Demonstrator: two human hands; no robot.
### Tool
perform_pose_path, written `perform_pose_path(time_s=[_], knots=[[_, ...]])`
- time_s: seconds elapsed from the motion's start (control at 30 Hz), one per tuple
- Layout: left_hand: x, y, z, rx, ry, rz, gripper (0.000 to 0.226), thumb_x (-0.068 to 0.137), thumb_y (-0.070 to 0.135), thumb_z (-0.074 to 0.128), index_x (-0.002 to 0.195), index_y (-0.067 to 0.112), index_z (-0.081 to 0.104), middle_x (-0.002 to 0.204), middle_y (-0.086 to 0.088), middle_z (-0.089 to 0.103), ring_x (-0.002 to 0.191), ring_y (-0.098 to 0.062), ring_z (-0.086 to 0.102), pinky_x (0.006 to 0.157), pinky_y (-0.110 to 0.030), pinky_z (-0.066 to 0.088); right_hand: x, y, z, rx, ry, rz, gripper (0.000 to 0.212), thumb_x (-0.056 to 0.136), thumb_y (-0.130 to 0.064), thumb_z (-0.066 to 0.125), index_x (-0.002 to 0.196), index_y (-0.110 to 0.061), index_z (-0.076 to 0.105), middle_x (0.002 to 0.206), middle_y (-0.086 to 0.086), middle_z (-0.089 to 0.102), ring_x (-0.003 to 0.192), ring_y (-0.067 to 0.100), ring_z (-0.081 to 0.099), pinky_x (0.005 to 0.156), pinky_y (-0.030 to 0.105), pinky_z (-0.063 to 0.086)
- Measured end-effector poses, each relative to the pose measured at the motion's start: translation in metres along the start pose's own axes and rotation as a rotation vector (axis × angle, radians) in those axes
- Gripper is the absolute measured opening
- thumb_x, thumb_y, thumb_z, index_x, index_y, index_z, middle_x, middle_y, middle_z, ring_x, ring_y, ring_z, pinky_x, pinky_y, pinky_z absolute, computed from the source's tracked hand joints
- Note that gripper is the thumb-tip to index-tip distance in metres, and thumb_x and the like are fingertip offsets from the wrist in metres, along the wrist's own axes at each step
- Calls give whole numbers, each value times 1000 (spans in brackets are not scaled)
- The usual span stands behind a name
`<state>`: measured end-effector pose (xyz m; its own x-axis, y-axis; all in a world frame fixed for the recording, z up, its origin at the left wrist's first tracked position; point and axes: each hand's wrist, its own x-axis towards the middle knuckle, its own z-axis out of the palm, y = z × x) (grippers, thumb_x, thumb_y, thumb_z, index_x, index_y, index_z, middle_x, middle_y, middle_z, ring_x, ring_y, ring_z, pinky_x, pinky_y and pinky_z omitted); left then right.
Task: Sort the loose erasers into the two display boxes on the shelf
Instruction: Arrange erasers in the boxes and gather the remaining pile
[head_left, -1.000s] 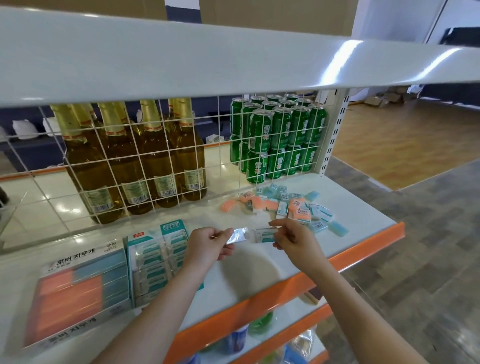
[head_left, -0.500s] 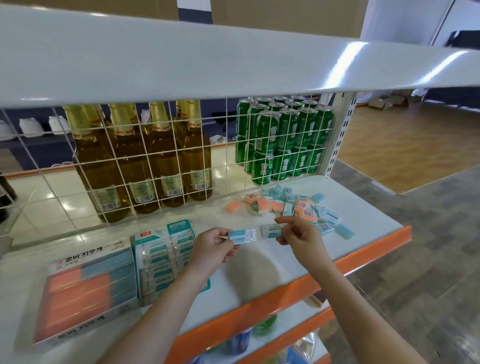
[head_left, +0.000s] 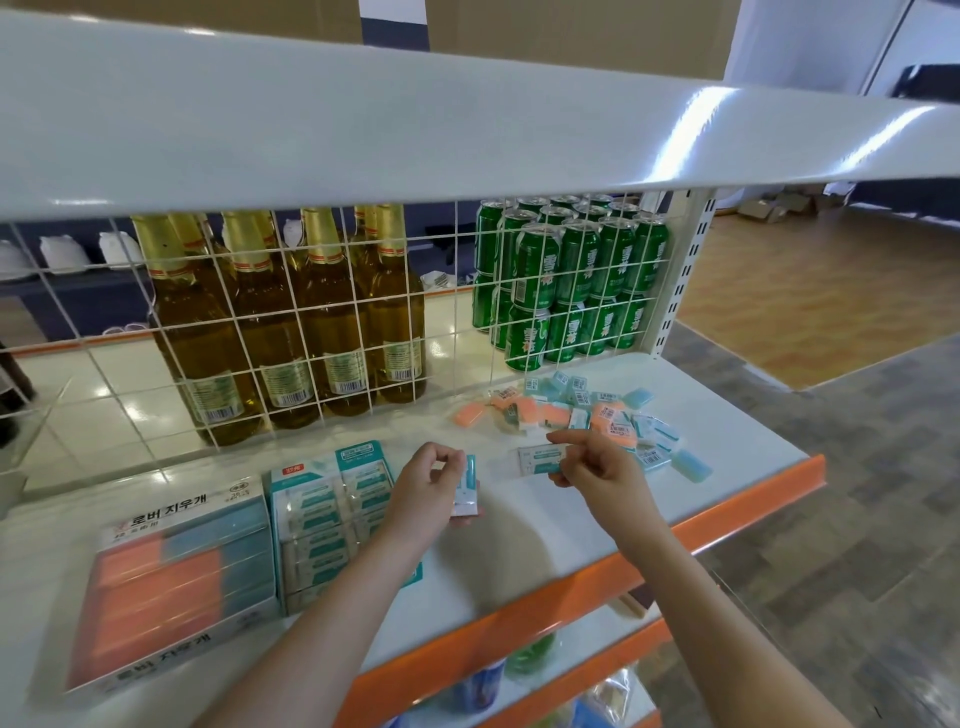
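My left hand (head_left: 423, 486) pinches a teal-and-white wrapped eraser (head_left: 466, 486) upright beside the teal display box (head_left: 332, 514), my right hand (head_left: 597, 467) pinches another (head_left: 540, 460) above the shelf (head_left: 727, 441); either light pinch could slip.

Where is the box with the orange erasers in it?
In the head view, the orange-and-blue eraser box sits at the left front of the white shelf, touching the teal eraser box on its right, below the bottles.
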<state>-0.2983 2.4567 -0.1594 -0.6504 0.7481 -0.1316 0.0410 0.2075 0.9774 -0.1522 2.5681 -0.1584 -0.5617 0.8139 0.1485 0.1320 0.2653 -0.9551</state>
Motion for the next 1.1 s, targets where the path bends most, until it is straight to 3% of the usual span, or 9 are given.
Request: perform_pose_path(time_s=[0.13,0.23,0.3,0.37,0.43,0.57,0.77,0.93,1.1], knots=[[1,0,3,44,-58,-32,11,96,21,46,85,20,47,99,-19,61,71,-29,65,51,-26,53,-1,-1,-1,39,-28,-4,37,88,9,46,92,-23,62,90,24,59,77,20,62,67,13,52],[1,0,4,98,-120,-33,9,93,12,52,98,20,51,98,-13,60,73,-22,65,60,-25,55,-1,2,-1,38,-28,-5,43,84,13,48,91,-26,62,72,1,63,73,18,60,72,20,53],[1,-1,4,126,-149,-29,20,92,8,54,109,18,50,98,-8,60,77,-19,65,65,-24,55,-1,3,-1,29,-28,2,44,81,15,51,91,-27,62,64,-12,62,71,14,59,73,24,52],[1,-1,3,142,-158,-17,26,91,4,54,113,18,52,94,-2,60,76,-16,64,67,-24,55,-2,2,-2,22,-29,4,42,81,14,53,94,-25,63,67,-11,62,69,11,57,71,22,51],[0,-1,3,158,-157,1,27,90,2,54,113,16,56,89,2,60,72,-13,63,67,-23,53,-2,2,-3,25,-30,14,38,81,13,55,99,-19,63,77,2,65,71,11,58,71,20,51],[0,-1,0,186,-133,37,22,87,2,57,104,15,61,86,4,62,64,-8,59,54,-12,47,-1,3,-4,26,-37,33,41,80,12,56,95,-26,62,94,21,65,80,21,60,81,33,53],[1,-3,-5,124,-49,41,16,84,3,62,92,17,59,88,-4,65,71,-11,59,68,-21,51,-1,6,-3,42,-64,49,40,81,12,55,96,-24,62,89,8,68,82,21,61,80,28,55],[1,-4,-7,16,-35,21,18,86,-1,59,100,11,61,87,-4,66,78,-15,63,68,-16,52,-1,6,-2,62,-72,46,39,81,13,55,95,-23,61,91,14,67,77,16,62,70,17,54],[-1,-4,-8,-14,-26,23,25,86,-3,57,107,11,62,93,-7,66,78,-12,64,66,-12,54,-1,6,-1,92,-77,50,40,82,14,54,95,-23,61,91,15,68,71,6,65,69,16,53]])
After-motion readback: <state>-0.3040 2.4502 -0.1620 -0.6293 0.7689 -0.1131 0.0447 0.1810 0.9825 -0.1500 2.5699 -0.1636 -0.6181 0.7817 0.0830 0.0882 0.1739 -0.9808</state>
